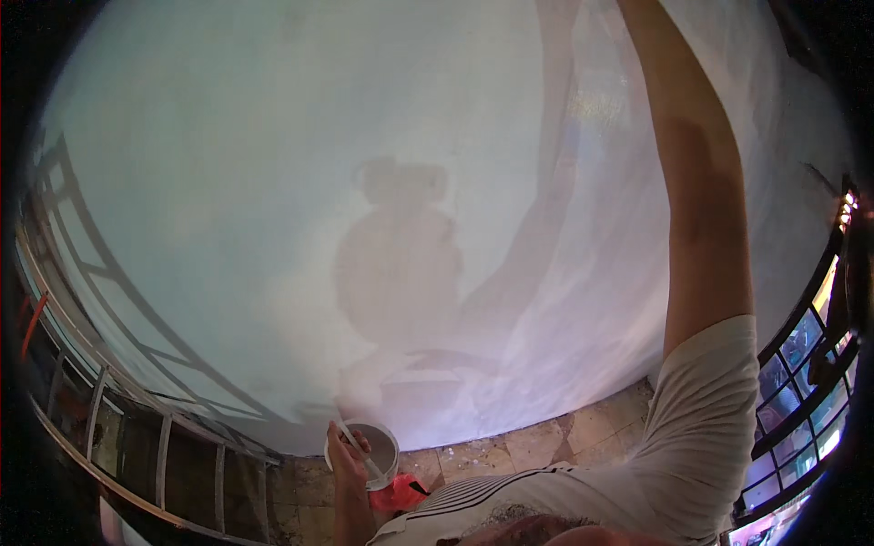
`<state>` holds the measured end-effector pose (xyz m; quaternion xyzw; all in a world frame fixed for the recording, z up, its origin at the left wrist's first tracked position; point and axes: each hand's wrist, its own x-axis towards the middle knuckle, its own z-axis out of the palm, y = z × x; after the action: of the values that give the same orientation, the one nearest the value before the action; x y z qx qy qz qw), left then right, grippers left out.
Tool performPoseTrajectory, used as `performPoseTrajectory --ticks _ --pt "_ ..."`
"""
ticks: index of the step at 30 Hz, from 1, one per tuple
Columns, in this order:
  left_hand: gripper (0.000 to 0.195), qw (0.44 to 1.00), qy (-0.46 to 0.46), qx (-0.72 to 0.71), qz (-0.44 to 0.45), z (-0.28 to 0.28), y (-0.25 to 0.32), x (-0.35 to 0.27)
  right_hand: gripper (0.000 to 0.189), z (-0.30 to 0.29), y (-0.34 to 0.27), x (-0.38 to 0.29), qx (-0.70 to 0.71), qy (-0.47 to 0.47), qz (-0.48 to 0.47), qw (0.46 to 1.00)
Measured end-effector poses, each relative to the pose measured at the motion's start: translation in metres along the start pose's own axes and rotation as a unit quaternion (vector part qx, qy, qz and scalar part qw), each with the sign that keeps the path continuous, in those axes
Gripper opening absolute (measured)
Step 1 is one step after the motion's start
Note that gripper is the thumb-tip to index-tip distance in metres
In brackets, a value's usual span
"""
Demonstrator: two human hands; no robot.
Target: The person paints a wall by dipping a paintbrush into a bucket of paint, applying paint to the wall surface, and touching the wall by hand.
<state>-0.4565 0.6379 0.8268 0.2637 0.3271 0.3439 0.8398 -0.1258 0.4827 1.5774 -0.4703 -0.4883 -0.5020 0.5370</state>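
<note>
My left hand (pixel 348 450) is low in the picture, its fingers closed around a slim pale stick or handle (pixel 356 442) over a white bucket (pixel 390 437). Whether the fingers also grip the bucket's rim or its handle, I cannot tell. The bucket's inside looks greyish. My right arm reaches straight up along the pale wall (pixel 259 205), and the hand is out of view beyond the top edge. A shiny, wet-looking patch (pixel 597 106) shows on the wall left of the raised forearm.
A ladder (pixel 164 461) stands at the left, casting its shadow on the wall. Below the bucket is a red plastic bag or wrapped item (pixel 397 493). Stone-like tiles (pixel 532 443) cover the floor along the wall. At the right is a dark-framed window or grille (pixel 795 382).
</note>
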Motion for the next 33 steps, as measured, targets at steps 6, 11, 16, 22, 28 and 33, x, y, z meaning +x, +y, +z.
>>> performPoseTrajectory --ticks 6,11,16,22,28,33 --pt "0.046 1.0 0.003 0.008 0.003 -0.001 -0.001 -0.002 0.023 -0.018 0.002 -0.098 0.035 -0.04 0.09 0.995" --pt "0.045 1.0 -0.017 0.006 0.002 -0.013 -0.009 0.009 0.029 -0.065 -0.016 -0.147 0.009 -0.093 0.216 0.972" --pt "0.043 1.0 -0.009 0.011 -0.011 -0.015 -0.01 0.007 0.032 -0.077 0.004 -0.117 0.007 -0.117 0.247 0.962" --pt "0.043 0.999 -0.027 0.022 -0.007 -0.023 -0.021 0.007 0.027 -0.049 0.007 -0.009 -0.002 -0.027 0.145 0.989" --pt "0.045 1.0 0.0 0.017 -0.018 -0.026 -0.024 -0.001 0.026 -0.044 0.047 -0.016 0.076 0.017 0.048 0.996" --pt "0.045 0.998 0.009 0.004 -0.068 -0.033 -0.027 -0.002 0.024 -0.063 0.047 -0.107 0.075 -0.019 0.091 0.993"
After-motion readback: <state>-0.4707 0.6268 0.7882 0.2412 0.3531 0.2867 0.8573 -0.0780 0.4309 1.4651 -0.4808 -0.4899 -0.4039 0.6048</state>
